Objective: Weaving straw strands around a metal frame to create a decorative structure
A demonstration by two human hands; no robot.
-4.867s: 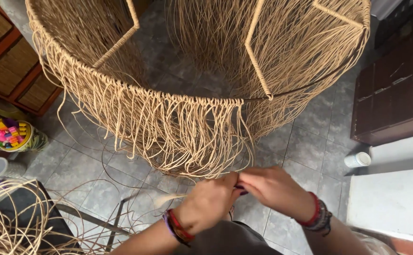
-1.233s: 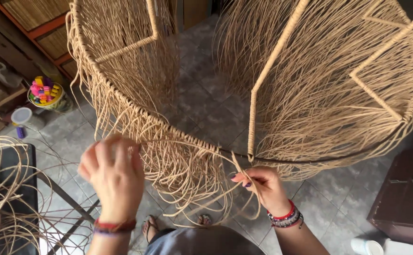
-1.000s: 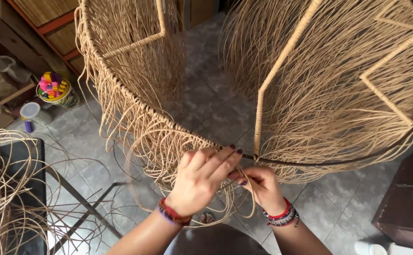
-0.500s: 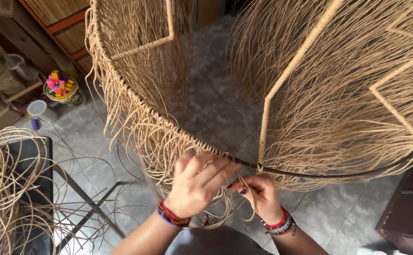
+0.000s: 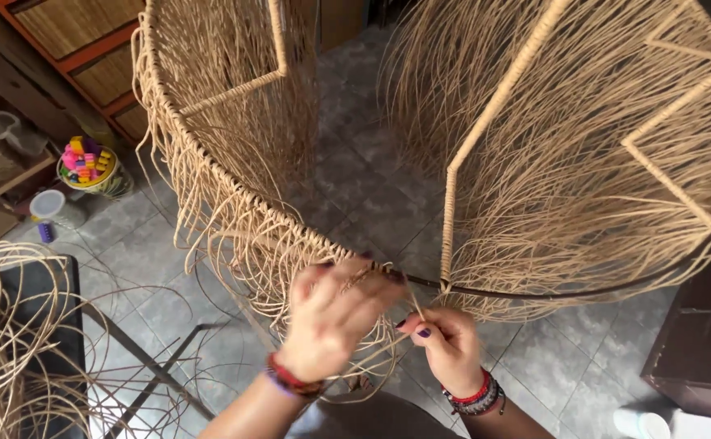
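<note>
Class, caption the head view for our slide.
Left hand and right hand knot a cord on a ring.

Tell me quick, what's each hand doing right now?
Left hand: blurred, fingers curled over the wrapped rim; whether it grips a strand cannot be told.
Right hand: closed, pinching a tan strand below the rim.

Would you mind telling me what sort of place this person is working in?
Probably a small wicker-weaving workshop, perhaps at home: a large round frame half wrapped in tan strands, a loose strand bundle alongside, woven-panel shelving, and a grey tiled floor.
</note>
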